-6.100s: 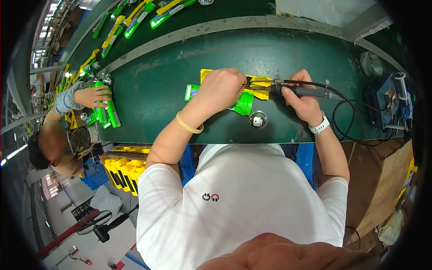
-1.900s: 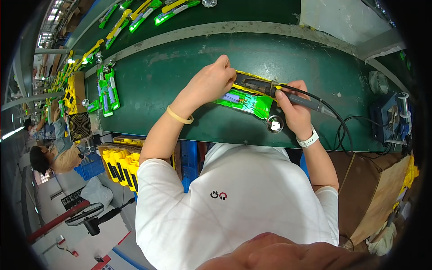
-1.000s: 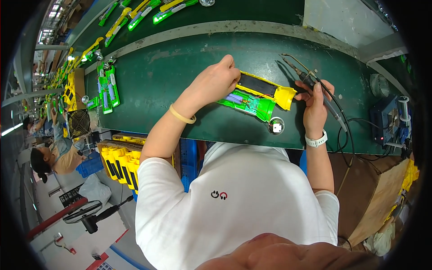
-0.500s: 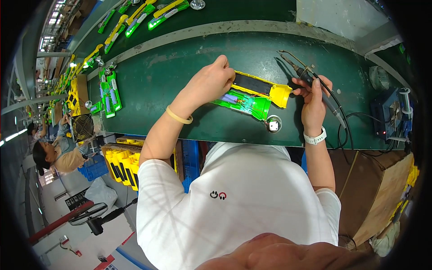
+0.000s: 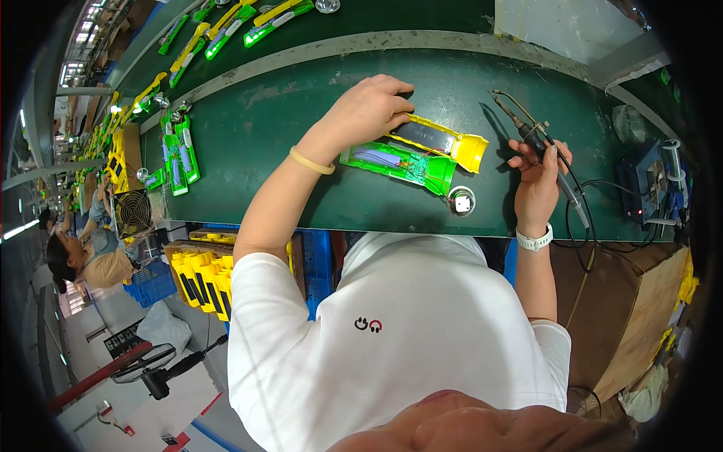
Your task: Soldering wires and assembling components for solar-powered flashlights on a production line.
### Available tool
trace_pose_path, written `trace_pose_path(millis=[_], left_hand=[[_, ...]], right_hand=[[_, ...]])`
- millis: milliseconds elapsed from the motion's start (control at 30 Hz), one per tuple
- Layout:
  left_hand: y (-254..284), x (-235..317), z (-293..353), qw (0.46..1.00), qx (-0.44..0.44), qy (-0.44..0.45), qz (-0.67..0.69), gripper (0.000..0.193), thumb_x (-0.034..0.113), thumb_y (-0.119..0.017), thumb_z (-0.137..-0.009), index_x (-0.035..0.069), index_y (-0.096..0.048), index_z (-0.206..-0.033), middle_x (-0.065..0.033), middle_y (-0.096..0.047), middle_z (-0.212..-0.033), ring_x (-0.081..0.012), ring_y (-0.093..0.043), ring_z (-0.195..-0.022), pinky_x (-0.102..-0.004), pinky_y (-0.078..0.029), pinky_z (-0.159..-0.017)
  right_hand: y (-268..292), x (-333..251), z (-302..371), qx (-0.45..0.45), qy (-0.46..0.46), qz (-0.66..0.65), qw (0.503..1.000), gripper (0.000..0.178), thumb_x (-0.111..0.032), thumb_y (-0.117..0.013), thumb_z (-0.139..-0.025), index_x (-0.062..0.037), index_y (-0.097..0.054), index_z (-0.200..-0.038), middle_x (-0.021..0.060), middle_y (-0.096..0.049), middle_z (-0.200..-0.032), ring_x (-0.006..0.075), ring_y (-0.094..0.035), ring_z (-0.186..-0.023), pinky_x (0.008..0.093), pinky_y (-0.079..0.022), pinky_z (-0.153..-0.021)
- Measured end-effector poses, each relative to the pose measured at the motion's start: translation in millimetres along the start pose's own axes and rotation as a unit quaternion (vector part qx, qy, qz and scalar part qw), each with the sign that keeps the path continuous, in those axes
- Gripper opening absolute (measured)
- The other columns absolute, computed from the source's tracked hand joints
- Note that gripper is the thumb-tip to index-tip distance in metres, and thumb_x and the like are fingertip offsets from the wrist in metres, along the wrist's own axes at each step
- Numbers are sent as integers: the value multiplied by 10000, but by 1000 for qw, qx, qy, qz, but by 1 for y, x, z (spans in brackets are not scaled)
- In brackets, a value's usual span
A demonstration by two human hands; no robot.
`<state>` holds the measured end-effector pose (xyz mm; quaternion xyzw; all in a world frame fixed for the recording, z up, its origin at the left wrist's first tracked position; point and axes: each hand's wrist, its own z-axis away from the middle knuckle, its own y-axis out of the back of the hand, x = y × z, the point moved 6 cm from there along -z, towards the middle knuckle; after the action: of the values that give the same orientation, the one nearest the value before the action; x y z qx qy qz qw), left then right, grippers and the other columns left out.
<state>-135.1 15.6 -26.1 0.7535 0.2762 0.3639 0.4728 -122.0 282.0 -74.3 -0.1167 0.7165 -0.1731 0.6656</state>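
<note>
My left hand [image 5: 370, 111] is closed, its fingers curled around a small dark thing [image 5: 407, 93] that I cannot make out. Its lower fingers lie against the far left end of a yellow casing half [image 5: 471, 153] with a black inlay. Just nearer is a green casing half [image 5: 435, 175], open side up, with a purple battery cell [image 5: 376, 157], a circuit board and thin wires. Beside its right end sits a round silver lamp head [image 5: 461, 201] with a white square centre. My right hand [image 5: 539, 177] grips a soldering iron [image 5: 533, 139], its tip pointing away to the far left, off the casing.
A blue soldering station [image 5: 642, 188] stands at the right, its black cable looping by my wrist. More green lamp assemblies [image 5: 179, 157] lie at the left. Several yellow-green ones [image 5: 260, 29] sit beyond the rail [image 5: 361, 47]. Yellow casings [image 5: 202, 280] fill a box below the bench.
My left hand has moved away and to the right, uncovering more of the green casing's left end. My right hand with the soldering iron has shifted right, farther from the yellow casing.
</note>
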Motion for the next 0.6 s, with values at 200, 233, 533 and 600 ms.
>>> trace_pose_path(millis=[200,233,533,600], left_hand=[[27,24,32,993,-8,-60,105,339,203,-707,-665,86,-624,-972,-134,-574,-1119,-317,-519,-1095,-436,-379,-966],[19,27,42,986,-67,-53,145,411,232,-716,-663,98,-600,-1035,-139,-545,-1172,-324,-493,-1123,-453,-351,-991],[3,-53,-4,984,30,76,160,466,98,-689,-648,56,-532,-1084,-137,-551,-1065,-304,-540,-1019,-354,-449,-881],[7,-111,-47,985,88,94,113,490,138,-682,-677,44,-516,-1128,-148,-540,-1099,-312,-538,-1025,-343,-449,-872]], right_hand=[[24,-5,13,33,34,1,999,246,-250,-425,-961,-55,-371,-1101,159,-615,-882,272,-635,-833,291,-504,-616],[24,-5,13,34,32,-1,999,246,-250,-425,-961,-55,-371,-1101,159,-615,-882,272,-635,-833,291,-504,-616],[31,2,6,55,11,-13,998,251,-254,-405,-970,-52,-368,-1113,152,-611,-877,254,-632,-831,286,-504,-602],[24,2,4,60,6,15,998,258,-256,-413,-968,-44,-370,-1110,158,-604,-889,247,-632,-828,284,-505,-603]])
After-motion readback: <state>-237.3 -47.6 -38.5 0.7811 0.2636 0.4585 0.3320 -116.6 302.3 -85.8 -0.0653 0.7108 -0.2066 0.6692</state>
